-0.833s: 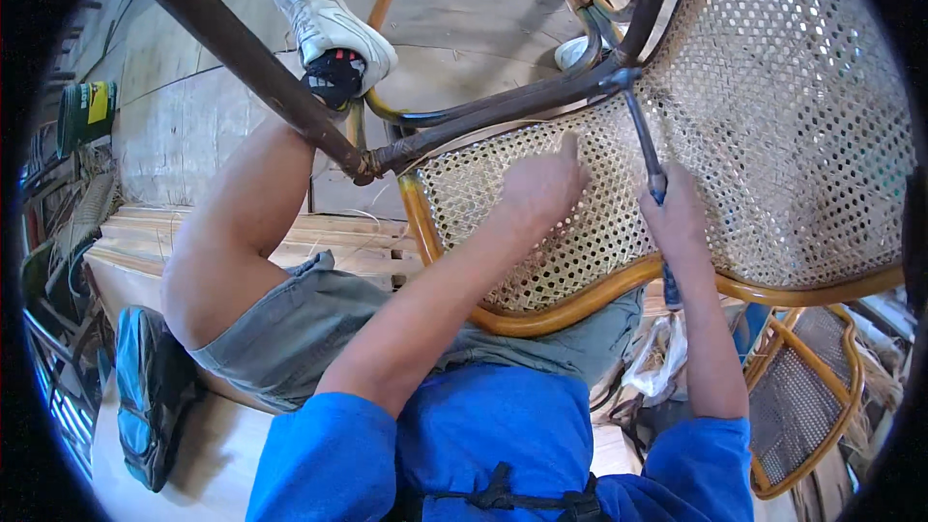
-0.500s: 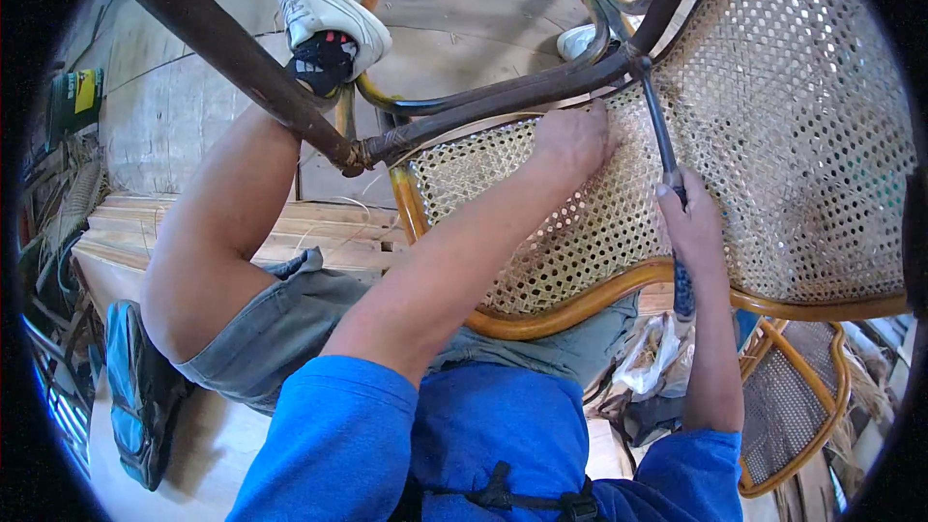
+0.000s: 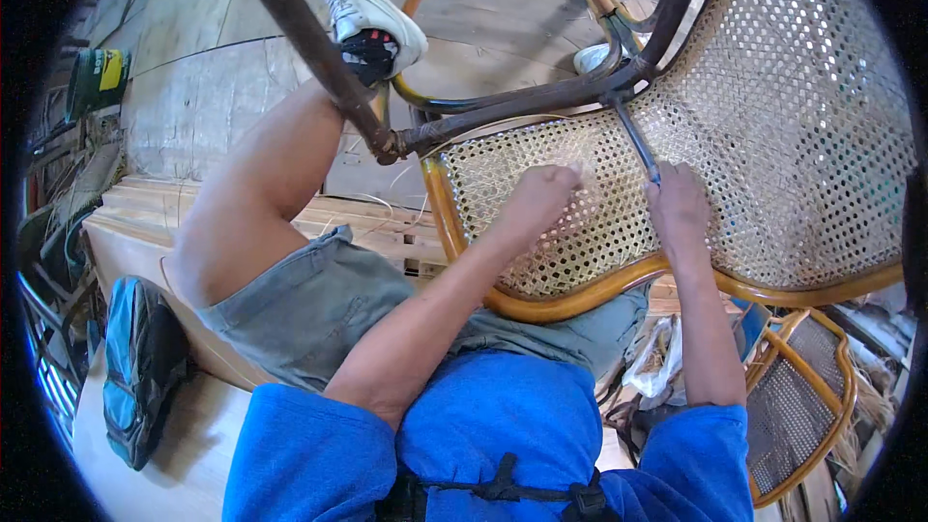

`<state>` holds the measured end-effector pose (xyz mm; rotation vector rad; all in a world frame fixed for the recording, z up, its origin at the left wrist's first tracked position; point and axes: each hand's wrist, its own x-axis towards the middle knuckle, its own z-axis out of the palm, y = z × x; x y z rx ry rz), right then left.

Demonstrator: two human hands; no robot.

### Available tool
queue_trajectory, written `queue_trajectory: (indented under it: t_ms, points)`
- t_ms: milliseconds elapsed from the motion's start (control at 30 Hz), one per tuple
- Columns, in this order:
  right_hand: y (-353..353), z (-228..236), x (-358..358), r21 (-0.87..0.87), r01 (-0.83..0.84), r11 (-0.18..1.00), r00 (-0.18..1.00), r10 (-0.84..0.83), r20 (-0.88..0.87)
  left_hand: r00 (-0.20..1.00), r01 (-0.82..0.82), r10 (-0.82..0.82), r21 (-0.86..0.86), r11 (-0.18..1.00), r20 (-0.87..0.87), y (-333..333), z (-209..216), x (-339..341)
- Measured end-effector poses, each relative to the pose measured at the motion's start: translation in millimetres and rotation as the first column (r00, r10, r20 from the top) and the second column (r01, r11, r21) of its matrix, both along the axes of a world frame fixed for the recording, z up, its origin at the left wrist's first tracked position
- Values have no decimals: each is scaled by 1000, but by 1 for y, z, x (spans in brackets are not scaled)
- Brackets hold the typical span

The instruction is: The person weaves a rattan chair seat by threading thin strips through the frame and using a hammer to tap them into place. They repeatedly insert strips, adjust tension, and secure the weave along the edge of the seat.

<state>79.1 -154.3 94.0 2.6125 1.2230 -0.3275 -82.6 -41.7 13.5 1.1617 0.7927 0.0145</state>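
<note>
A rattan chair frame with a woven cane panel (image 3: 541,155) lies across my lap, edged by an orange-brown curved pole (image 3: 570,304) on the near side and a dark pole (image 3: 503,114) on the far side. My right hand (image 3: 680,203) is closed around the handle of a hammer (image 3: 633,135), its head up by the dark pole's joint. Over the middle of the cane, my left hand (image 3: 543,201) is closed, fingers drawn together and slightly blurred; whatever they pinch cannot be made out. A thin loose cane strip (image 3: 483,132) runs along the dark pole.
Another caned rattan piece (image 3: 797,396) stands at the lower right beside a clear plastic bag (image 3: 657,362). A teal and black bag (image 3: 135,377) lies at the left. Stacked wooden boards (image 3: 290,213) sit beyond my bent leg, and a dark green container (image 3: 97,82) is at far left.
My left hand has drawn back from the dark pole toward me. My right hand has slid up the hammer, nearer its head. The view has shifted slightly, moving the chair frame within it.
</note>
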Motion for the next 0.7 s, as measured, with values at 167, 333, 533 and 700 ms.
queue_trajectory:
  t_ms: [167,333,533,700]
  points:
    - [6,5,-13,34,25,999,1000,-25,-13,978,-206,180,-566,798,-103,15,12,-27]
    - [10,-17,-19,372,-209,904,973,153,174,888,-36,434,-918,396,152,21,15,-27]
    - [28,12,-57,674,91,733,948,143,-283,811,159,525,-961,227,258,21,19,-28]
    - [36,27,-88,663,106,741,888,229,-398,728,262,615,-952,160,304,20,15,-28]
